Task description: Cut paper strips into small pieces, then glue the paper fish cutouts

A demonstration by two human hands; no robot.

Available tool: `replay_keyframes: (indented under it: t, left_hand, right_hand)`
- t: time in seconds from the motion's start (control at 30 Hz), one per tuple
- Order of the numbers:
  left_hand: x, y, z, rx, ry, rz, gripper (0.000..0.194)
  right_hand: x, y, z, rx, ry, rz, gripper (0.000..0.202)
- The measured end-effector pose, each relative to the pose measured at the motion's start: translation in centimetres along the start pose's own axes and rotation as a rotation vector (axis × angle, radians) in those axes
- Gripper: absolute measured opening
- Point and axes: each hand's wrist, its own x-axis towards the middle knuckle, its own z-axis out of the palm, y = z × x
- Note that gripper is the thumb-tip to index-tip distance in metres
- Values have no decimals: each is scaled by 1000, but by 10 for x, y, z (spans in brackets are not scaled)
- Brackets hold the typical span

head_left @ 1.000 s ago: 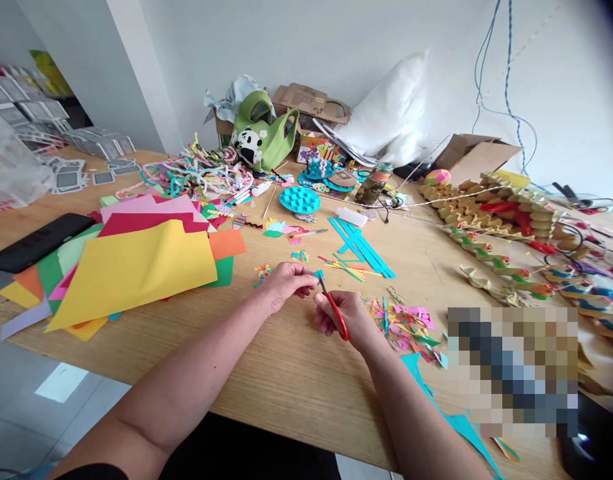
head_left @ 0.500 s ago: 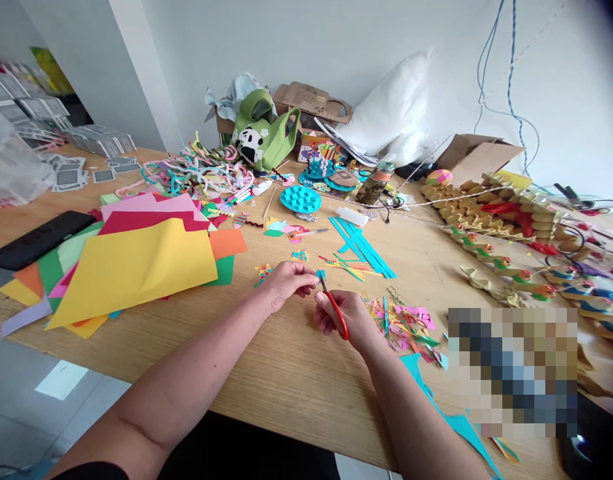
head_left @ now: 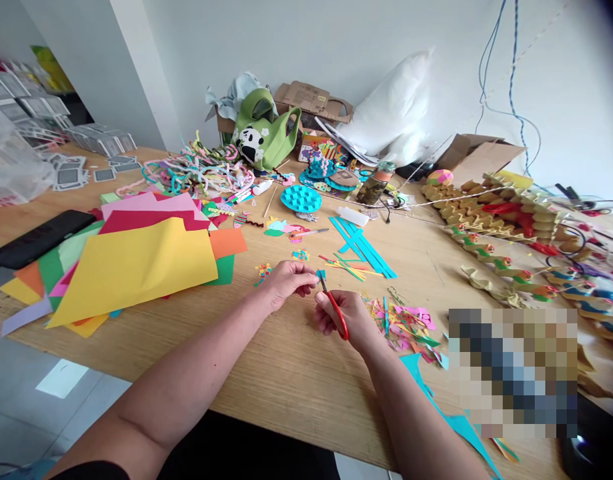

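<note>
Across the wooden table, coloured sheets overlap by the left edge, perhaps to free the middle; blue strips lie beyond the hands. The right hand curls closed around red-handled scissors; the left hand pinches a tiny blue piece (seemingly steadying it against the blades).

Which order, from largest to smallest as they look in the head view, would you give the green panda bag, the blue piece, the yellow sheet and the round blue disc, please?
Yellow sheet
Green panda bag
Round blue disc
Blue piece
</note>
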Motion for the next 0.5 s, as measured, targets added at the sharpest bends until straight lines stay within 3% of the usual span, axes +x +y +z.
replay_keyframes:
  t: [0.5]
  left_hand:
    - [0,1,-1,-7,6,-8,14]
  right_hand:
    - [0,0,0,-3,-10,7,56]
